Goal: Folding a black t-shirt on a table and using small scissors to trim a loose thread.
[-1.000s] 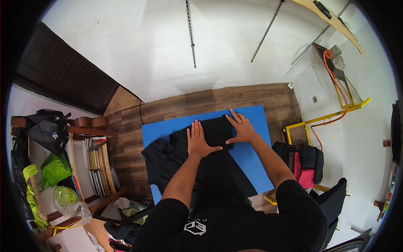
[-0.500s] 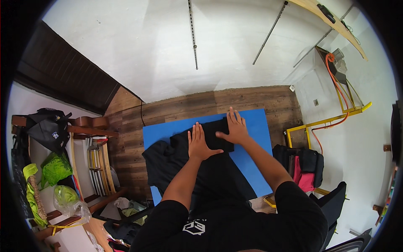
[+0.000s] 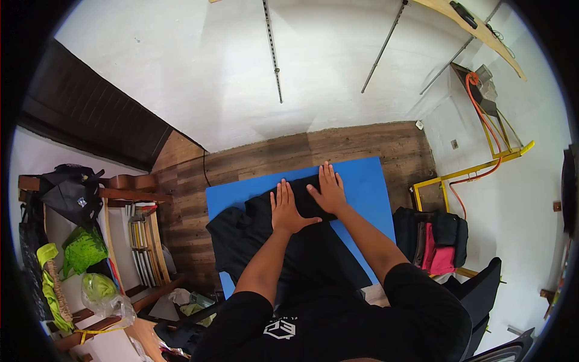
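White wall (image 3: pixel 211 72) and brown plank floor (image 3: pixel 188 205) lie beyond the blue surface (image 3: pixel 365 193) in the head view. Along its far edge a narrow blue strip shows past the black cloth (image 3: pixel 322 247); a wider bare strip runs down the right side, partly crossed by the right forearm. The cloth lies over the left and middle of the surface, its far end in a folded band. The left hand (image 3: pixel 287 212) and right hand (image 3: pixel 329 196) both press flat on this band, open, thumbs out toward each other; the right fingertips reach about to the surface's far edge. The person's torso hides the near edge, and the palms cover some of the folds. Black on black, the layers are hard to separate. Counted: two hands, one blue surface, three metal strips (image 3: pixel 271 45) on the wall.
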Tool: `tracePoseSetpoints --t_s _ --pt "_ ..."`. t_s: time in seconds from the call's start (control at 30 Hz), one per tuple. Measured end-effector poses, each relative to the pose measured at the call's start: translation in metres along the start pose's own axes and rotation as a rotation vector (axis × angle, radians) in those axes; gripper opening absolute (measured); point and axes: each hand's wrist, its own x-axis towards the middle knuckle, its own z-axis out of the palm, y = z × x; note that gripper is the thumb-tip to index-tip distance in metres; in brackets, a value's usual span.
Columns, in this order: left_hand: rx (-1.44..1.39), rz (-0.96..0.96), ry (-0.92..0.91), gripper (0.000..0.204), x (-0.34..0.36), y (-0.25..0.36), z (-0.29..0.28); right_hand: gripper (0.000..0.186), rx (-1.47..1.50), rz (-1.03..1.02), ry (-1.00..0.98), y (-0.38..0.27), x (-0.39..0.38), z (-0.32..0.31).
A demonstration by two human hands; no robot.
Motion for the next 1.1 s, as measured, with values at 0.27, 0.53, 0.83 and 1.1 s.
tracePoseSetpoints --t_s 0.27,0.53,0.83,1.1 --pt "-0.033 0.0 0.032 0.168 -0.001 -0.009 -0.002 0.09 0.159 -0.128 -0.053 0.049 -0.011 -0.061" --pt "-0.015 -0.002 0.032 0.167 -0.002 -0.009 -0.001 0.146 -0.07 -0.06 -0.326 0.036 -0.012 -0.063" --pt "-0.004 -0.014 -0.003 0.167 -0.002 -0.006 -0.009 0.149 -0.082 -0.052 -0.314 0.035 -0.01 -0.062" --pt "0.053 0.024 0.059 0.144 -0.001 -0.013 0.023 0.089 0.222 -0.303 0.003 -0.023 -0.037 -0.021"
